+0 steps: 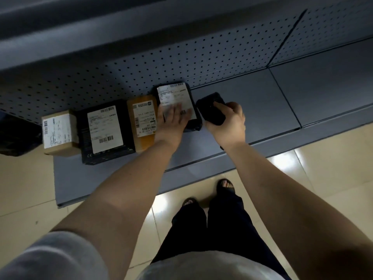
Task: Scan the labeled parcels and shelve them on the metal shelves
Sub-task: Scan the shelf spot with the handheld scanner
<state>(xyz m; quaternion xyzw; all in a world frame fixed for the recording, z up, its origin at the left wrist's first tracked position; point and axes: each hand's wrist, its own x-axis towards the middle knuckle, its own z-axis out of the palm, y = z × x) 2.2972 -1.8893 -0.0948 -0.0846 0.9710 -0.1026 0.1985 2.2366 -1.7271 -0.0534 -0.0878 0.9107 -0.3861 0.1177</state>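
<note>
Landmark: the orange parcel (143, 122) stood on the metal shelf (252, 110).
Left hand (171, 120): fingers flat, pressing the black parcel (177, 104) just right of the orange one.
Right hand (226, 118): further right, curled round a dark scanner (212, 108).
Handling: likely a stiff, light box — best taken by its side edges.

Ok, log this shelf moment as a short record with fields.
shelf: grey metal shelf, pegboard back
parcels in row: four; cardboard box, black box, orange parcel, black parcel
left hand: fingers flat on black parcel's label
right hand: grips black scanner, just right of black parcel
</note>
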